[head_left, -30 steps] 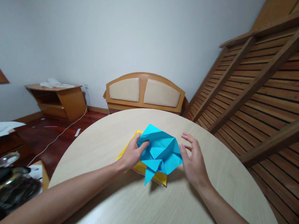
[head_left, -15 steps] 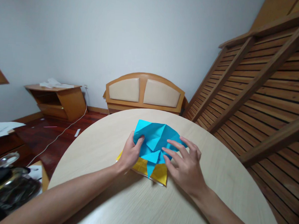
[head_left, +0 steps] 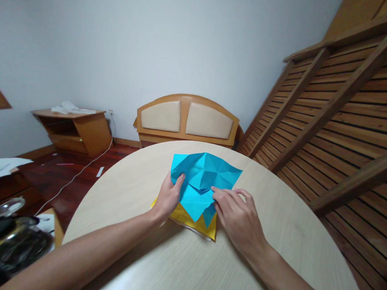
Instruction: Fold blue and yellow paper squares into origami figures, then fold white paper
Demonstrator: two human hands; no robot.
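Sharply creased blue paper [head_left: 208, 170] tilts above yellow paper [head_left: 189, 218] on a round, wood-grained tabletop [head_left: 173, 266]. The left hand [head_left: 169, 197] pinches the blue paper's left edge; the right hand [head_left: 240, 215], fingers curled, touches a right-side fold, perhaps unpinched.

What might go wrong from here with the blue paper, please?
The creased blue paper might tear or crease askew where the fingertips of the right hand meet it. The left hand grips one side, so that grip could wrinkle it. It overlaps the yellow paper in view, which might get nudged.
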